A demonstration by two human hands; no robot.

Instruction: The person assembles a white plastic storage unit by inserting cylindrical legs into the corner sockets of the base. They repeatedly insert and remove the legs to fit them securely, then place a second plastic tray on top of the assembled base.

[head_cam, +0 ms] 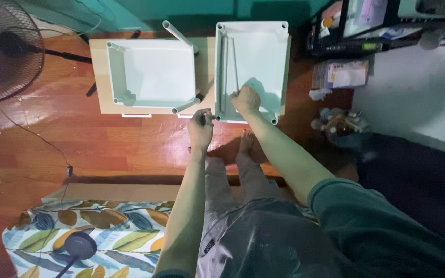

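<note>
Right hand [246, 99] covers the white tray [256, 51] corner

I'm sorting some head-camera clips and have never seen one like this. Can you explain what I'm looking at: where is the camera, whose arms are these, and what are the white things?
There is one picture, taken by a camera worn on a person's head and looking straight down, so the two arms reaching up from the bottom are that person's own. Their bare feet show on the red wooden floor. Two white plastic shelf trays lie side by side on a pale board. The right hand rests on the right tray, near its lower edge. The left hand is closed around a small dark item I cannot identify, just below the gap between the trays. The left tray has a white tube leaning at one corner. A standing fan is at the far left.
</note>
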